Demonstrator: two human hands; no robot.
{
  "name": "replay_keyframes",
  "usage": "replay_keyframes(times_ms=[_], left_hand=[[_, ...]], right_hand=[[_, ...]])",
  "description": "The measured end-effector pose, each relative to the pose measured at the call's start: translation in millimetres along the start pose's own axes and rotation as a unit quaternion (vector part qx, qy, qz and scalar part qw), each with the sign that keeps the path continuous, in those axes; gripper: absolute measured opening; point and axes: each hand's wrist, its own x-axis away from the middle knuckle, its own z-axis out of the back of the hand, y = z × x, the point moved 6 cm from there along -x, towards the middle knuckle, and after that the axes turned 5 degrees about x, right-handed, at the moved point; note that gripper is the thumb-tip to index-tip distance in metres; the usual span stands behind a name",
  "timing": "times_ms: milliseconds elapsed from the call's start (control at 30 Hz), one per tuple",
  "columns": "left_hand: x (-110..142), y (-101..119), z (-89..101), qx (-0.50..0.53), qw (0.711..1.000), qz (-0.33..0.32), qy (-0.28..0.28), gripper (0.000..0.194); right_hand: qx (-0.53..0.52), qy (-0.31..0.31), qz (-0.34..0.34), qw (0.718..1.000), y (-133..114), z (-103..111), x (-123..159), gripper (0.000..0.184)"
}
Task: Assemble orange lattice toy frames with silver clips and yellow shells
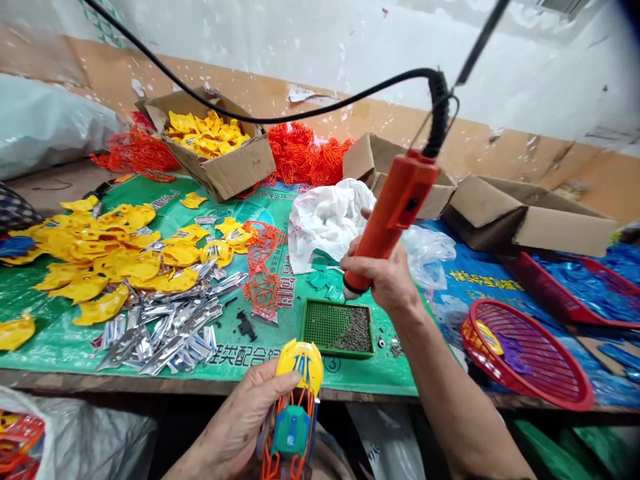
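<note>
While the left hand (240,413) is clamped on the yellow-nosed toy (293,430), thumb pressed across its nose, the toy lies just to that hand's right, its long axis running away from the body with the nose at the far end. Of the two hands, the left is the nearer, being in contact; the right hand (393,277) is well apart, farther forward and to the right of the toy. That right hand is closed around the orange electric screwdriver (395,207), whose long axis slants down leftward from the grip. The screwdriver's tip therefore points away from the toy's nose, at the green tray (320,328), which sits below and left of the right hand; whether the bit touches anything there, I cannot tell. Small screws (356,327) fill the tray's right part. Farther out, on the tabletop (380,381), silver pieces (170,333) and yellow shells (115,247) lie forward and left of the left hand.
</note>
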Motion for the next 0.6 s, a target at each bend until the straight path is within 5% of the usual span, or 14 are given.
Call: replay_keyframes(times_ms=[200,600], left_hand=[[-2,-3,1.6,0.0,1.0,-0.011,0.011,0.021],[0,-4,2.0,-0.002,1.0,-0.007,0.014,0.024]], right_hand=[[0.01,0.137,0.02,0.99,21,10,23,0.029],[-0.016,0.174,0.012,0.985,41,18,28,0.034]])
